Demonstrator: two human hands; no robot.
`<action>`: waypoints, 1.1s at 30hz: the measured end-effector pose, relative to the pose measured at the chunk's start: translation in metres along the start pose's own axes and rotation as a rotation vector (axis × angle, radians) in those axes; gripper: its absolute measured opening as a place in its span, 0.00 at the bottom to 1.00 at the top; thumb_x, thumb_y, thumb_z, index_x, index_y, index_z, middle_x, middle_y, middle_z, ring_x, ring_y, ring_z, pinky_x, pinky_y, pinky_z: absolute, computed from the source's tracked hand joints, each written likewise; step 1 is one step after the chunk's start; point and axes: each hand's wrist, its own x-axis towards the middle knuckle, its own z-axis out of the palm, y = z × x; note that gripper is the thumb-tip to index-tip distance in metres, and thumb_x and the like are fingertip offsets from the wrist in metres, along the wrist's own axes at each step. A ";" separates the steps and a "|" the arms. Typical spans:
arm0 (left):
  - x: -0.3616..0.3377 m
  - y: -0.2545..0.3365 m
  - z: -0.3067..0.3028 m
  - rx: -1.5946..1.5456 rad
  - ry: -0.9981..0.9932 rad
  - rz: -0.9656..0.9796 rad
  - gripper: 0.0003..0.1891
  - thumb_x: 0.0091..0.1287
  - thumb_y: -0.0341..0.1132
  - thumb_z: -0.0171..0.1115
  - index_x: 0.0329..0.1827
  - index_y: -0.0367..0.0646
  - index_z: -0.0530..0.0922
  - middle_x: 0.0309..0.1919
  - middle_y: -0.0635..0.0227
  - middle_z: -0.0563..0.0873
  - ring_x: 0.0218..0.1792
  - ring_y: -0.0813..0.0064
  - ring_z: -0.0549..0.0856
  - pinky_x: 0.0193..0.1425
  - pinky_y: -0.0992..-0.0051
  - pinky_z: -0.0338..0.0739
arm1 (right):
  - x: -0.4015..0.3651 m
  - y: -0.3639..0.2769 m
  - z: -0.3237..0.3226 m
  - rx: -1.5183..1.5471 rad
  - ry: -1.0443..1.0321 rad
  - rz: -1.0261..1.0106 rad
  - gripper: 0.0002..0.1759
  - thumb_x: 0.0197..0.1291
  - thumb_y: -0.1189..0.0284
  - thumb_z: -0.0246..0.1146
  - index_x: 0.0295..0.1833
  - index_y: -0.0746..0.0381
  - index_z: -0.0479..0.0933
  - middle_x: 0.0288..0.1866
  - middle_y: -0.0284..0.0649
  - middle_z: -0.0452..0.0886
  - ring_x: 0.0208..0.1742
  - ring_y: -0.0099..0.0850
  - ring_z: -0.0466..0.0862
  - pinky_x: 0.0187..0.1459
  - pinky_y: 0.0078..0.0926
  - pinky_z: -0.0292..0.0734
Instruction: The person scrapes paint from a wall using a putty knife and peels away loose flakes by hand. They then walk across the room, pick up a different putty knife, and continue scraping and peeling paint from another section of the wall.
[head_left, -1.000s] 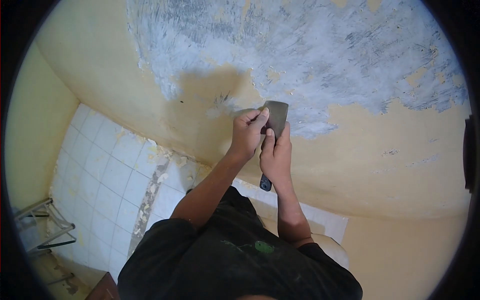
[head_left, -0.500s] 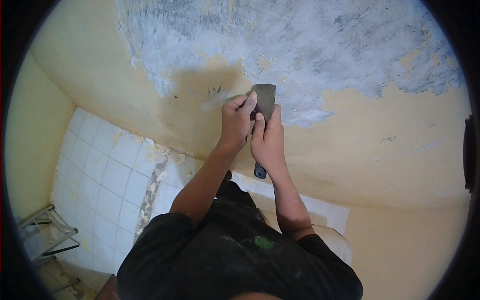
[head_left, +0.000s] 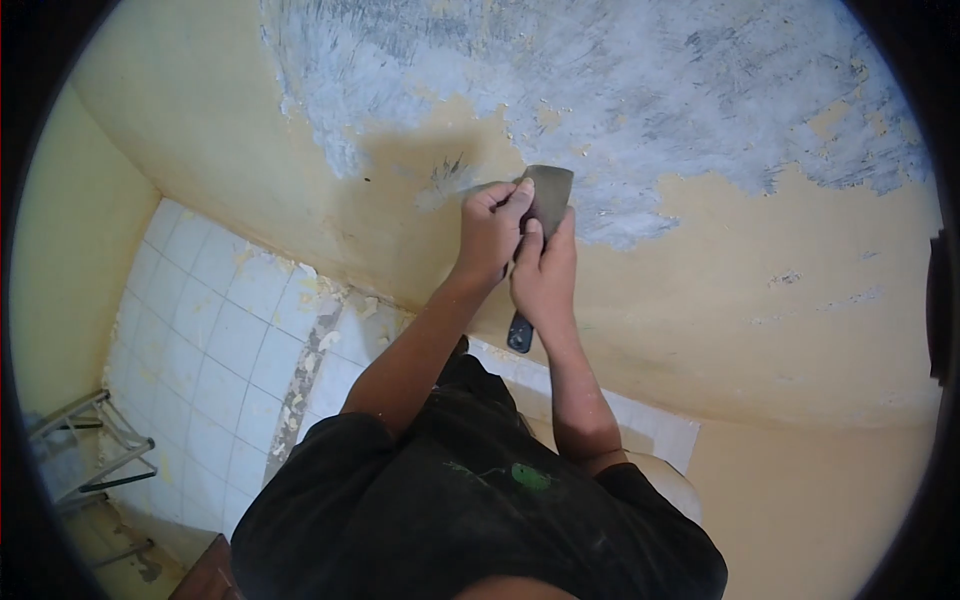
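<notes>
A wide-bladed scraper (head_left: 553, 190) with a black handle is held in front of the wall. My right hand (head_left: 545, 280) is wrapped round it where the handle meets the blade, and the handle's end sticks out below the palm. With thumb and fingers, my left hand (head_left: 493, 225) pinches the blade's left edge. Behind the hands, the wall (head_left: 740, 260) has yellow paint, while a large scraped patch (head_left: 600, 70) above shows grey-white with ragged edges. A shadow of the hands falls on the paint to the left.
White floor tiles (head_left: 220, 330) lie below to the left, with paint flakes (head_left: 325, 290) along the wall's foot. A metal-framed folding stand or ladder (head_left: 110, 440) is at lower left. Something rounded and pale (head_left: 672, 485) shows beside my right elbow.
Both hands and the scraper have shifted slightly right in view, and the blade leans more to the right. The wall has also slid a little to the right in view.
</notes>
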 end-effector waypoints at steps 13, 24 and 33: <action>-0.001 -0.002 -0.002 -0.103 -0.020 -0.057 0.13 0.65 0.35 0.60 0.24 0.36 0.78 0.20 0.77 0.75 0.23 0.87 0.70 0.27 0.82 0.66 | -0.001 0.018 -0.001 0.104 -0.021 0.024 0.09 0.65 0.75 0.48 0.48 0.67 0.63 0.33 0.56 0.77 0.35 0.50 0.80 0.36 0.38 0.73; 0.004 -0.009 0.001 0.114 0.034 0.161 0.13 0.63 0.34 0.61 0.23 0.34 0.79 0.18 0.78 0.75 0.22 0.88 0.69 0.25 0.81 0.65 | 0.000 0.024 0.018 0.306 0.146 -0.087 0.12 0.66 0.76 0.46 0.53 0.67 0.64 0.40 0.49 0.76 0.40 0.37 0.79 0.43 0.33 0.73; 0.005 -0.001 0.001 0.202 0.029 0.229 0.14 0.63 0.33 0.61 0.24 0.30 0.79 0.16 0.78 0.75 0.20 0.89 0.69 0.24 0.81 0.64 | -0.001 0.023 0.022 0.398 0.135 -0.018 0.13 0.65 0.75 0.47 0.53 0.67 0.65 0.44 0.48 0.75 0.44 0.36 0.77 0.48 0.30 0.70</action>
